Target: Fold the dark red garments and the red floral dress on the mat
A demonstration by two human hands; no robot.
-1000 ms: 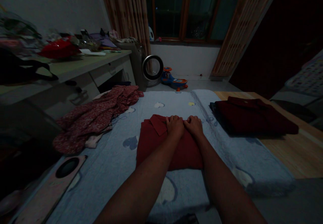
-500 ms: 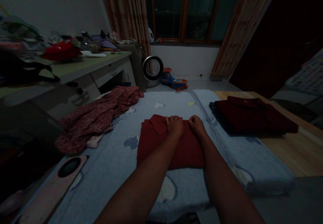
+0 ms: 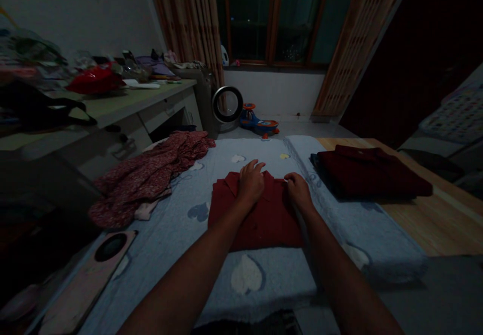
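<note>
A dark red collared shirt (image 3: pixel 269 227) lies folded into a rectangle on the blue bedspread (image 3: pixel 247 274), its collar at the far edge. Over the collar is my left hand (image 3: pixel 252 183), its fingers apart and slightly bent; it holds nothing. My right hand (image 3: pixel 298 189) is at the shirt's far right corner, thumb and forefinger pinched together on the edge of the cloth. The rest of the right hand's fingers are curled underneath and partly hidden.
Folded dark red garments (image 3: pixel 372 174) are stacked at the right, partly on a wooden board (image 3: pixel 433 229). A crumpled patterned red garment (image 3: pixel 151 174) lies along the left side, near a pink flat object (image 3: pixel 86 279). A cluttered desk (image 3: pixel 124 103) stands beyond.
My left hand has moved left across the collar and its fingers have spread, uncovering the collar's right side. My right hand stays at the far right corner, now turned slightly inward.
</note>
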